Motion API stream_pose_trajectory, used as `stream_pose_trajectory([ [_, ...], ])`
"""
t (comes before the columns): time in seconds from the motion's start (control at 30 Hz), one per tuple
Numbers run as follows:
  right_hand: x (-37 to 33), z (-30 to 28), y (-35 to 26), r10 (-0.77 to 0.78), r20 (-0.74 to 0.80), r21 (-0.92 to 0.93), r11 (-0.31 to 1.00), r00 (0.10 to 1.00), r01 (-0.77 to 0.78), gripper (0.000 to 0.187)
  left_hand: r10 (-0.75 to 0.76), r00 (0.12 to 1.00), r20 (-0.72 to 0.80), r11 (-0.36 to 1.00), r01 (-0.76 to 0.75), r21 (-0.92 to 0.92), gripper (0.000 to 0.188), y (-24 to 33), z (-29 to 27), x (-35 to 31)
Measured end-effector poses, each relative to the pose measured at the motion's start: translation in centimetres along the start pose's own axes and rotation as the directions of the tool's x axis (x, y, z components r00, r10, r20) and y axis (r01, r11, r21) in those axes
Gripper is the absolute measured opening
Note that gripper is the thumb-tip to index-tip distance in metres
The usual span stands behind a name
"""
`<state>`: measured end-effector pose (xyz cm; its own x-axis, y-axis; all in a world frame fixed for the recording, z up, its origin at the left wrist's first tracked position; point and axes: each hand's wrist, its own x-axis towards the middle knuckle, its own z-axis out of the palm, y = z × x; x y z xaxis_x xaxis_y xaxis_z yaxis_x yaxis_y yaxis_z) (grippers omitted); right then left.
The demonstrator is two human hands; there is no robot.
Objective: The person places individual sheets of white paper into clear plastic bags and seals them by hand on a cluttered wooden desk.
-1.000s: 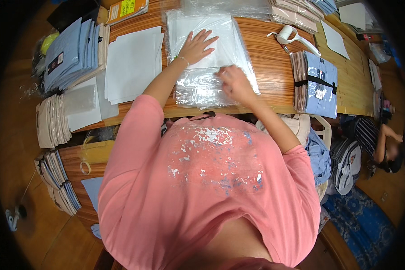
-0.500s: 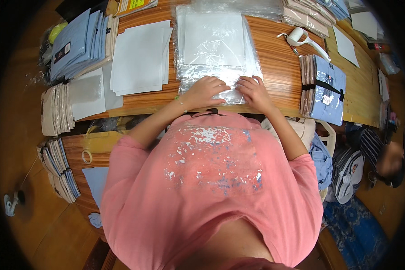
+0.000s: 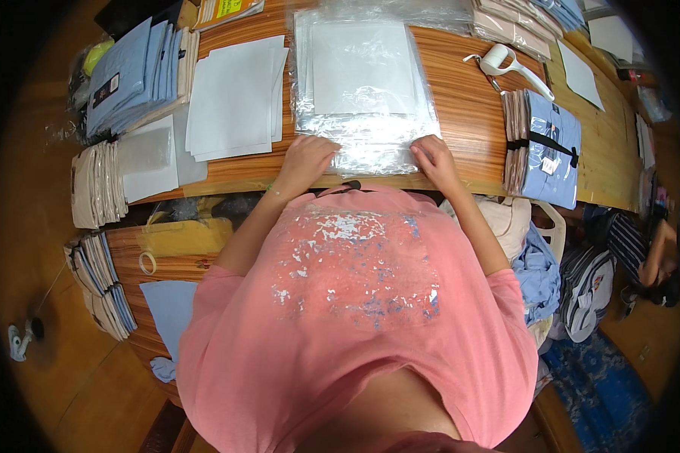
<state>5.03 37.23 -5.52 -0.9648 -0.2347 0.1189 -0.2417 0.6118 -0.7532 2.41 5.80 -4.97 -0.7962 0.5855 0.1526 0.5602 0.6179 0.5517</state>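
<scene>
- On a wood-grain table, we see a pile of clear bags lying flat near the front edge, a white sheet showing through the shiny plastic.
- At the bags' near left corner we find the left hand, its fingers curled; we cannot tell whether they are clamped on the plastic.
- At the bags' near right corner we find the right hand, thumb and fingers close to each other; we cannot tell whether they pinch the edge.
- The two hands stay apart, and we see the near end of the bags between them.
- On the near side of the bags, we look down on the person's pink top.
- Just left of the bags we see white paper; well to their left, folded blue shirts and a beige bundle.
- Right of the bags we spot a white roller and a blue pack with a black strap.
- Beyond the bags, to the right, we see beige packs in plastic.
</scene>
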Motion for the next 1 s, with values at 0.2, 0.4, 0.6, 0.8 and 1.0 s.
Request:
stream_pose_trajectory([
  [0.2,-0.7,1.0,-0.2,0.223,-0.052,0.045,0.974,0.973,-0.221,0.013,-0.436,0.899,0.048,0.814,0.416,-0.405,0.014,-0.3,-0.3,-1.1],
  [0.4,-0.5,1.7,0.3,0.258,-0.101,-0.013,0.965,0.961,-0.261,0.009,-0.591,0.798,0.116,0.683,0.572,-0.455,0.023,0.4,0.5,-1.0],
  [0.6,-1.8,2.1,0.0,0.124,-0.194,-0.313,0.932,0.973,-0.181,0.014,-0.465,0.885,-0.018,0.854,0.443,-0.273,0.027,-0.2,2.3,-1.6],
  [0.8,-2.1,2.4,1.8,0.27,-0.27,-0.236,0.912,0.924,-0.335,0.032,-0.419,0.836,-0.355,0.899,0.436,-0.036,0.034,-1.0,4.0,-2.0],
  [1.0,-2.8,1.7,4.6,0.294,-0.075,-0.196,0.933,0.953,-0.303,0.043,-0.314,0.92,-0.236,0.947,0.284,-0.151,0.03,-4.6,4.0,-3.6],
])
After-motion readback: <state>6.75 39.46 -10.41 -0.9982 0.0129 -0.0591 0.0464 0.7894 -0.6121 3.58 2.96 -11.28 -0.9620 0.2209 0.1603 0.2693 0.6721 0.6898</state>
